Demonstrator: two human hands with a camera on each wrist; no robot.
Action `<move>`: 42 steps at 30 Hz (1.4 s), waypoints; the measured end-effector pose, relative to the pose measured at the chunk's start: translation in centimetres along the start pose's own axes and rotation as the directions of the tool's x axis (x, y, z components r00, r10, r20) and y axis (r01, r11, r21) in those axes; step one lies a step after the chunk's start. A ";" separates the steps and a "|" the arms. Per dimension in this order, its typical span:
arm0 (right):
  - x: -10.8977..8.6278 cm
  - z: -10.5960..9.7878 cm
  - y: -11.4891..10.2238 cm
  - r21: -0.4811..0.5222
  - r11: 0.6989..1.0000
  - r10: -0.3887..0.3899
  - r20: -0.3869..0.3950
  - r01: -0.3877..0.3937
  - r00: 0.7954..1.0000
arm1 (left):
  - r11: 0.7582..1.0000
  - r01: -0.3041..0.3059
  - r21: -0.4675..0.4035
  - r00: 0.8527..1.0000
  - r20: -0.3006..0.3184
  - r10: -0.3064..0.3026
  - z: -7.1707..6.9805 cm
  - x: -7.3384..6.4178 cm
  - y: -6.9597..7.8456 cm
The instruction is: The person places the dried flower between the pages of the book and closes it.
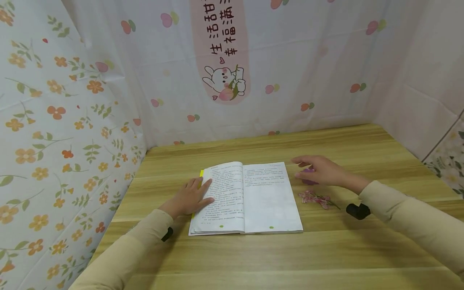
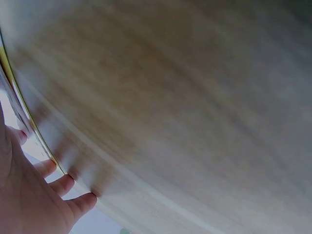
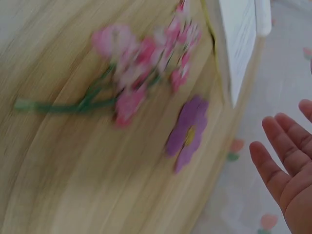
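Observation:
An open book lies on the wooden table, printed text on both pages and a yellow edge at its left. My left hand rests on the left page's outer margin, thumb spread over the paper; in the left wrist view its fingertips reach past the yellow edge. To the right of the book, my right hand hovers with nothing held, fingers loosely extended. Partly hidden beneath it in the head view is a purple flower with a yellow centre. Nearer me lies a pink flower sprig with a green stem.
The wooden table meets a patterned white cloth at the back. Another cloth with orange flowers hangs on the left. Dark wrist devices show under the sleeves.

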State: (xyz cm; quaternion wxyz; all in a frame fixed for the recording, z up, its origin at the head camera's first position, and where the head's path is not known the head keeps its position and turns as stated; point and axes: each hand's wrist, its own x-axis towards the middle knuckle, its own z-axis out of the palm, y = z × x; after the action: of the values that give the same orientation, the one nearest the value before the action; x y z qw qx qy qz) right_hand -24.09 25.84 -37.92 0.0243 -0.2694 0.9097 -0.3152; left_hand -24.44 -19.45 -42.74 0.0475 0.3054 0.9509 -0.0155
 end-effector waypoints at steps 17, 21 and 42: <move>-1.6 -1.4 6.3 0.137 0.949 0.289 -0.021 -0.283 0.957 | 1.000 0.011 -0.018 1.000 0.010 -0.011 0.2 0.1 -0.2; -1.5 -1.0 7.3 0.144 0.942 0.309 -0.021 -0.303 0.951 | 1.000 0.010 -0.020 1.000 0.012 -0.010 0.1 0.1 -0.1; -1.3 0.2 8.7 0.172 0.939 0.303 0.000 -0.298 0.953 | 1.000 0.023 -0.007 0.999 0.030 -0.023 -0.2 0.0 0.3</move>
State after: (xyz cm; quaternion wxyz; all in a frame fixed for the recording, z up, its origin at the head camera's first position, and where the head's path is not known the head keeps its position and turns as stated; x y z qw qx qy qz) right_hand -27.07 32.12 -43.37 0.0829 -0.1201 0.9101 -0.3879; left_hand -24.30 -19.24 -42.56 0.0626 0.2942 0.9535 -0.0172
